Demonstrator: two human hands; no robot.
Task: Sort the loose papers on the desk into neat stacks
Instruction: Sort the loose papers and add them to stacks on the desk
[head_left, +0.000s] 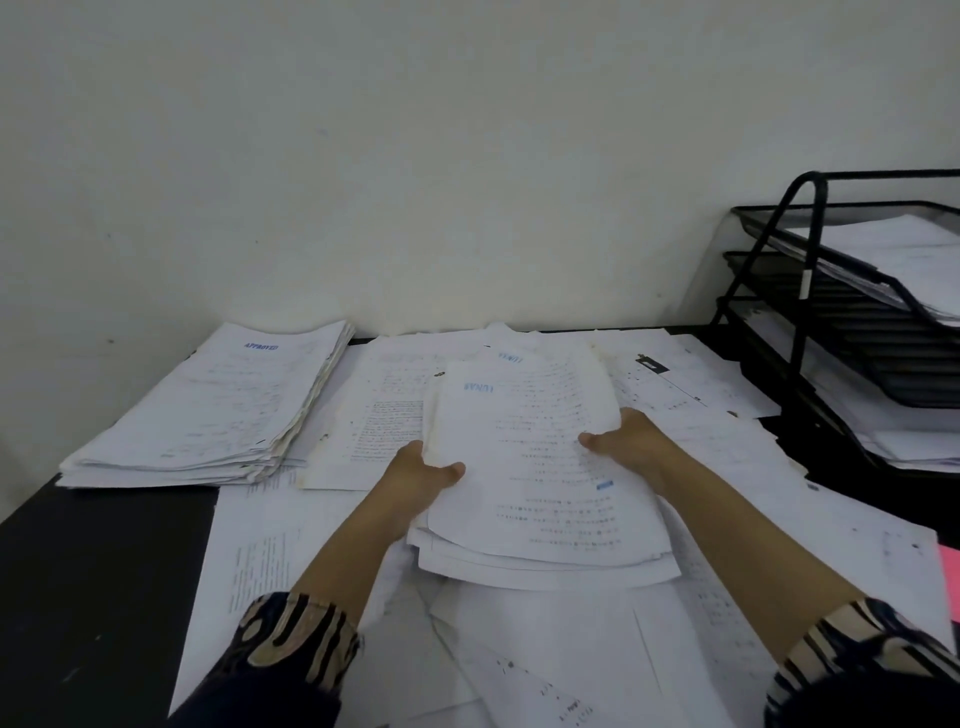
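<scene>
Fingers of both my left hand (423, 475) and right hand (631, 439) clamp the side edges of a bundle of papers (535, 467), held just above loose sheets (727, 467) covering the desk (93, 571); a neat stack (208, 410) sits far left.

Bare black surface (98, 587) shows only at the near left, below the tall stack stamped APPROVED (218, 410) that fills the far left corner against the wall (415, 156). Loose sheets (363, 421) cover the middle and the right from near to far, overlapping. Both hands, the left hand (415, 483) and the right hand (631, 441), hold a sheaf of papers (535, 467) lifted over the centre, blocking passage there. On the far right the black wire tray rack (852, 332) rises in tiers, its frame leaning over the surface; a narrow dark gap lies between its base and the nearest sheets.
</scene>
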